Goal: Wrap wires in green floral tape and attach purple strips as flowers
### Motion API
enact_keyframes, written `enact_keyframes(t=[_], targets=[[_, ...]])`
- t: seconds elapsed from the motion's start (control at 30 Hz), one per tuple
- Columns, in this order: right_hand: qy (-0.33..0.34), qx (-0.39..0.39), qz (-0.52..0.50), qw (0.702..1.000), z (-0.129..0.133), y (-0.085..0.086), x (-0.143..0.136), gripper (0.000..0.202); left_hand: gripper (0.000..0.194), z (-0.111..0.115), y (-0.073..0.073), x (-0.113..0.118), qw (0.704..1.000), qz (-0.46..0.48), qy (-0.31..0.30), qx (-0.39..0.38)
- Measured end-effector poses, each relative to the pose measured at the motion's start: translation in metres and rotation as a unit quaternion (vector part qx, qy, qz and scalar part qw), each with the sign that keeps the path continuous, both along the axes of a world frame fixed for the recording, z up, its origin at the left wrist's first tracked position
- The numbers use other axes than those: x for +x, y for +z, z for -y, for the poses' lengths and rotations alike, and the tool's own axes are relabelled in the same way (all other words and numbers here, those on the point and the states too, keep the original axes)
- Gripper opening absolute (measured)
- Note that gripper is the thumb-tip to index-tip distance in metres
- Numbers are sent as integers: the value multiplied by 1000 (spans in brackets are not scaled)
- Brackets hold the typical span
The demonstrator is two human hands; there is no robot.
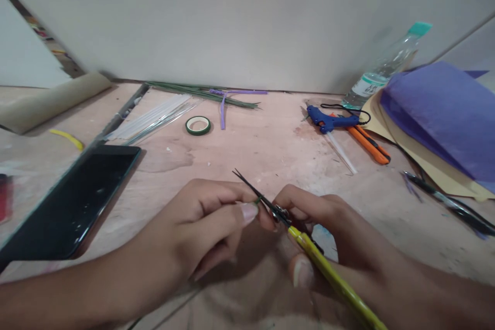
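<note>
My left hand [211, 227] pinches a thin green strand [258, 200] between thumb and forefinger in the lower middle. Just right of it, my right hand [340, 237] is closed round a tool with yellow handles [332, 273]. The tool's thin dark blades [251, 186] point up and left, slightly parted at the tips, and cross the green strand at my left fingertips. What lies under my right palm is hidden.
A black phone [73, 201] lies at left, near a brown roll [58, 100]. Behind my hands are green tape [198, 125], green stems [185, 87] and clear sticks [158, 116]. A blue glue gun [332, 121], orange cutter [369, 145], bottle [382, 75] and purple sheets [444, 113] are at right.
</note>
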State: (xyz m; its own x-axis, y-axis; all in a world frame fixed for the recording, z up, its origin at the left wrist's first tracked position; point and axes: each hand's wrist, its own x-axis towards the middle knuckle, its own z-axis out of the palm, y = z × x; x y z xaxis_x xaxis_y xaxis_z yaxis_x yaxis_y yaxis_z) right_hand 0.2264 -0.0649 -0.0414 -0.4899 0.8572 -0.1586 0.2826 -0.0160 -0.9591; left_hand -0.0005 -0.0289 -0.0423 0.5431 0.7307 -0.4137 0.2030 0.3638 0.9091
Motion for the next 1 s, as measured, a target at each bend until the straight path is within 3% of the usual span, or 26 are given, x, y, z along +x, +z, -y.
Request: enact_keyframes(t=[0.13, 0.47, 0.67, 0.83, 0.93, 1.0], targets=[[10, -11, -14, 1000, -2, -3, -2, 29, 50, 2, -8, 3, 999, 36, 7, -33], [-27, 108, 75, 991, 10, 2, -1, 33, 38, 2, -18, -1, 975, 181, -31, -126], [31, 158, 98, 982, 3, 11, 3, 34, 47, 5, -21, -8, 965, 188, -46, -177], [29, 197, 104, 974, -1, 11, 1, 40, 48, 8, -15, -9, 959, 193, -44, -201], [32, 215, 83, 972, -1, 1, -1, 48, 53, 9, -8, -7, 960, 190, -48, -199], [45, 224, 10, 974, -2, -9, -1, 49, 56, 9, -4, -5, 961, 184, -54, -199]])
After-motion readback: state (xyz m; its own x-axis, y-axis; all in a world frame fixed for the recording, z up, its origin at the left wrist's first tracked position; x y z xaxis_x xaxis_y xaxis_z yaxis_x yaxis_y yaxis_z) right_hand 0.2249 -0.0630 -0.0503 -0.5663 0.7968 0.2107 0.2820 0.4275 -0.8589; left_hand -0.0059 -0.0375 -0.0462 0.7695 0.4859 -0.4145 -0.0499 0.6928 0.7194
